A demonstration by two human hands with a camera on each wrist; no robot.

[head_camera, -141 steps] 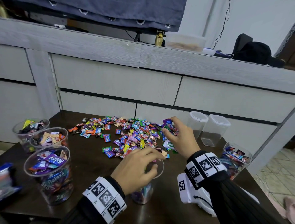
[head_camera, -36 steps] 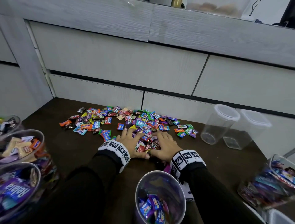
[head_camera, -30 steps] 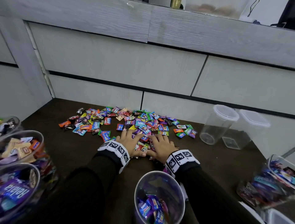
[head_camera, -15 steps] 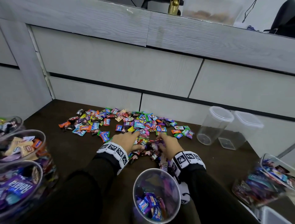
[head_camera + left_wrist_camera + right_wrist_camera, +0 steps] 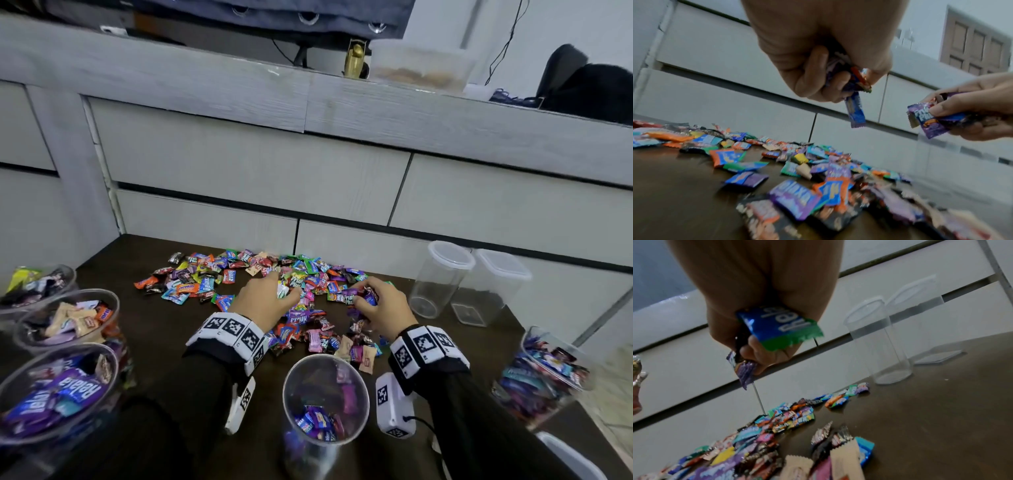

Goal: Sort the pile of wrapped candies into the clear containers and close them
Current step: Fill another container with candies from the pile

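Item: my left hand (image 5: 818, 53) — a second ago pressed flat on the candy pile (image 5: 274, 291), now lifted, fingers curled round several purple-blue wrappers. Item: my right hand (image 5: 380, 305) — likewise raised, gripping purple and blue-green candies. Destination, I judge: the open container (image 5: 325, 404) just before me, part-filled with purple. Pile remains on the table (image 5: 154, 342); sorting far from done.

Black sleeves (image 5: 479, 428) end in white wristbands (image 5: 233, 330) printed with black square markers.

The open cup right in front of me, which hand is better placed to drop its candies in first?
Probably the right hand: it already grips purple candies and sits slightly nearer the open cup, which holds purple ones.
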